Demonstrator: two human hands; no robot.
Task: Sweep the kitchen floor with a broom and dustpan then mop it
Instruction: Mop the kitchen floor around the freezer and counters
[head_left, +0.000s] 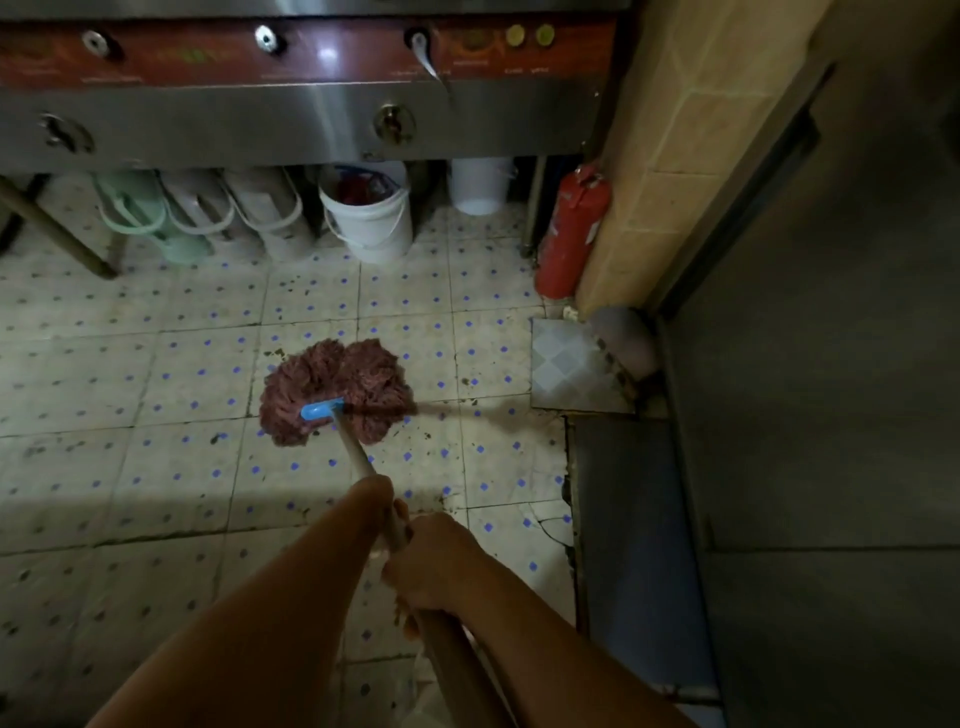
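Both hands hold the pale mop handle. Left hand is wrapped around it higher up the stick, and right hand is closed around it just below, nearer the body. From the head camera, the reddish mop head lies flat and spread out on the tiled floor, near the middle of it (a blue clip joins head and stick). By the floor's far edge, under the steel counter, stands a white bucket. A red fire extinguisher leans at the far right corner.
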